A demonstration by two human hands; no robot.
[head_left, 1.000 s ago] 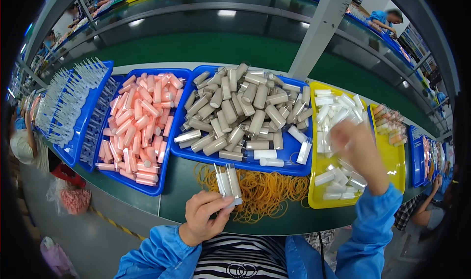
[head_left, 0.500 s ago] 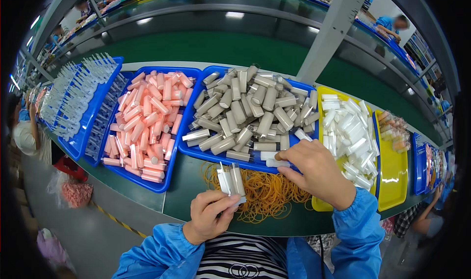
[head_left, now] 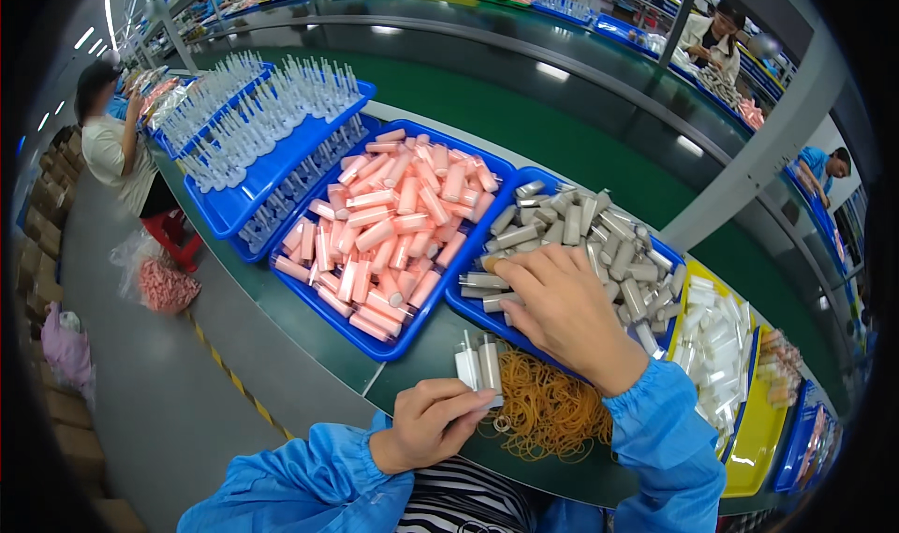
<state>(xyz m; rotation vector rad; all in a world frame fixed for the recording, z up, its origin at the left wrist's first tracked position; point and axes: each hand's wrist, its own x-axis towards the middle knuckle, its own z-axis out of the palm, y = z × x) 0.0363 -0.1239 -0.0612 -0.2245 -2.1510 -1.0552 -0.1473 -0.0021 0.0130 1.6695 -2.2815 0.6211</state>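
My left hand [head_left: 429, 423] holds a small bunch of silver and white tubes [head_left: 479, 366] upright near the table's front edge. My right hand [head_left: 562, 310] lies palm down in the blue tray of silver tubes [head_left: 599, 243], fingers curled among them; I cannot tell whether it grips one. A heap of yellow rubber bands [head_left: 548, 409] lies on the green table between my hands. Both forearms wear blue sleeves.
Left of the silver tubes stands a blue tray of pink tubes [head_left: 393, 224]. Further left are blue trays of clear upright parts [head_left: 253, 125]. A yellow tray of white pieces [head_left: 726, 346] is at the right. Other people work along the line; a grey post [head_left: 749, 172] rises behind.
My right hand has come back from the yellow tray at the right to the tray of silver tubes. My view has swung left. My left hand keeps its bunch.
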